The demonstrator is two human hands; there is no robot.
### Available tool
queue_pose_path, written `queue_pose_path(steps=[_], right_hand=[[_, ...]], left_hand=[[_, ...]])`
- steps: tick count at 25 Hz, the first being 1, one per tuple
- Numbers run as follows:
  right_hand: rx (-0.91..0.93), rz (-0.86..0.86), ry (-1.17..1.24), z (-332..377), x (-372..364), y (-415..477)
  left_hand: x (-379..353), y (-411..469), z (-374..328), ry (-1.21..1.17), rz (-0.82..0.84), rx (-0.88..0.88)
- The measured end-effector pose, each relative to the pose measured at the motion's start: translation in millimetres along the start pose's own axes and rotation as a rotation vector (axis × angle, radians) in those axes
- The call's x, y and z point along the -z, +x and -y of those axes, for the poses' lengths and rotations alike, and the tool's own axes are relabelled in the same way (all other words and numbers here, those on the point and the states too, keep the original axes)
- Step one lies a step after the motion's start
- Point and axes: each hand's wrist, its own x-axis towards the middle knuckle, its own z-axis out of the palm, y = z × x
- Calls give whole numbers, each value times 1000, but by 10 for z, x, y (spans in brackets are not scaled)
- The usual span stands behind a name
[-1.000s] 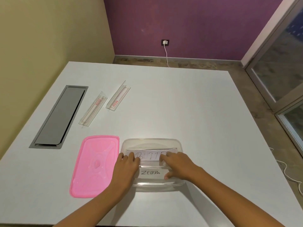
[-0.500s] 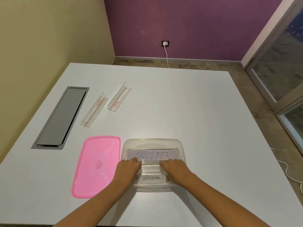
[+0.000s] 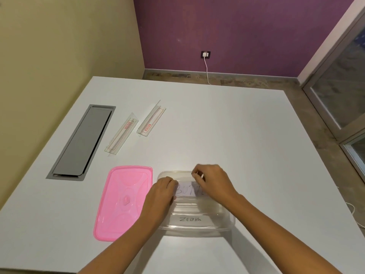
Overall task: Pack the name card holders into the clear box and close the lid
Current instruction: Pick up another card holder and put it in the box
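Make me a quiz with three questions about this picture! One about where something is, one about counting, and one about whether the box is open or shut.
1. Where is the pink lid?
A. On the clear box
B. Flat on the table, left of the clear box
C. On the floor

2. How many name card holders lie outside the box?
A. Two
B. Four
C. None

3. The clear box is:
A. Closed
B. Upside down
C. Open

Answers: 1 B, the lid lies beside the box's left side. 2 A, one holder and another lie near the grey hatch. 3 C, the left hand and right hand reach into it.
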Motion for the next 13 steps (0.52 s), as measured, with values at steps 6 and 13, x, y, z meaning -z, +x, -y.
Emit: queue_pose_path(steps=[6,13], right_hand=[[24,-34,15,343,-140,994],[167,100,-238,712,-456,2150]], left_hand=[[-22,124,102,-99,-30,67],[-47,194,169,-19,-26,-93]])
